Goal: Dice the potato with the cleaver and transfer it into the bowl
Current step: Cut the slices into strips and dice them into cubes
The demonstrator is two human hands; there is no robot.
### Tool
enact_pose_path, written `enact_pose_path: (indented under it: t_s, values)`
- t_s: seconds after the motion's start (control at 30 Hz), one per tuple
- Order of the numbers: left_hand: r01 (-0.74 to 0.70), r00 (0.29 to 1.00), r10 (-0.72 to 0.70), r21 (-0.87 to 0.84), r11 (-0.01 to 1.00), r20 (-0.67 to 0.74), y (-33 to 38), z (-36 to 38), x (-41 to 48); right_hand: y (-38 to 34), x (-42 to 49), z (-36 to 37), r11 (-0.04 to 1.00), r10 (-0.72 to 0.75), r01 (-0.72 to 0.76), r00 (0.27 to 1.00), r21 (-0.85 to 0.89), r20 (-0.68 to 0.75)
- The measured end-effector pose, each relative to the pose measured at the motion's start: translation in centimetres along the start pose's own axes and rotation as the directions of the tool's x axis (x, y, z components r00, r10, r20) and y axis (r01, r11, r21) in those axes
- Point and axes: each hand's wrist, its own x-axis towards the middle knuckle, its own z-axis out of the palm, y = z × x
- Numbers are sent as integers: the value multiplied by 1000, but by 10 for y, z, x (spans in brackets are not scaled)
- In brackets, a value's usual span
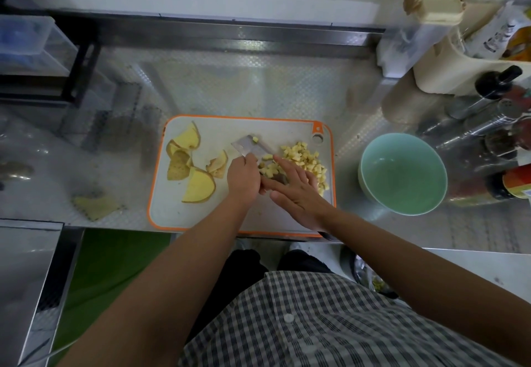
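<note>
Gathering dice onto the blade, by my read | left hand (242,178) curled round cleaver (245,147) | right hand (298,194) flat, fingers straight, holding nothing, against potato dice (304,160) on cutting board (178,211) | bowl (402,174) beside board, no dice inside | next: load blade, lift level, carry right | small pale cubes; flat steel; smooth teal glaze

Cutting board (201,211) white, rimmed orange; bowl (402,177) mint green; diced potato (304,158) pale yellow. Shirt (316,323) checked, seemingly dark on white.
</note>
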Motion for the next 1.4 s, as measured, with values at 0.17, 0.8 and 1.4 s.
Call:
enact_pose_path:
  t_s: [0.17,0.8,1.4]
  values:
    - [-10,1000,10,-9,1000,-6,7,-3,-2,1,-1,-2,1000,-2,2,1000,24,3]
    - [-35,999,35,0,999,-41,2,-13,-4,20,-10,-2,996,77,-74,996,59,-54]
    - [-69,998,68,36,997,10,4,-14,-9,-9,14,-12,970,190,-165,972,177,-136]
